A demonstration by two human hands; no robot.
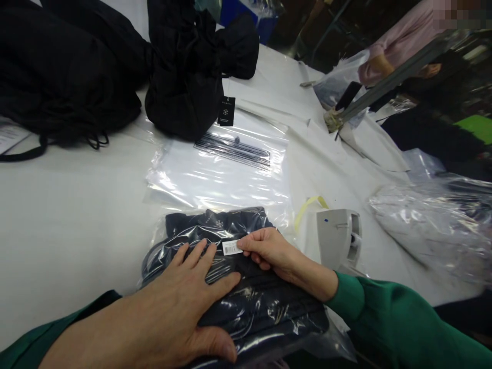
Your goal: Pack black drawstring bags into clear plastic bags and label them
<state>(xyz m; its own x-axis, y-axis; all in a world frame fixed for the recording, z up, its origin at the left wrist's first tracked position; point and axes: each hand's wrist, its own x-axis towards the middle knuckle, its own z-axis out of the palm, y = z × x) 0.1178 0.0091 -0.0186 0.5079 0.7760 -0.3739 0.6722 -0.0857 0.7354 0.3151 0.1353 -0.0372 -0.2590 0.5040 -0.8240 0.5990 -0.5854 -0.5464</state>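
Spread open, the left hand (188, 292) presses on a clear plastic bag (282, 302) of dark fabric goods, low in view on the white-covered table (77, 205); the right hand (269, 248) pinches a barcode label (229, 248) over it. Slack, creased film could leave the label crooked, and an uneven press could make the slick bag slide. Farther off: black drawstring bags (184, 87), flat printed polybags (219, 179), a person in pink (402, 33), a grey plastic device (331, 236).

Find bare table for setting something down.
White table shows bare left of the clear bags, below the black bags; a narrower strip lies between the grey device and the plastic heap. Crowded: the bagged garment, left hand on it, right hand pinching a label.
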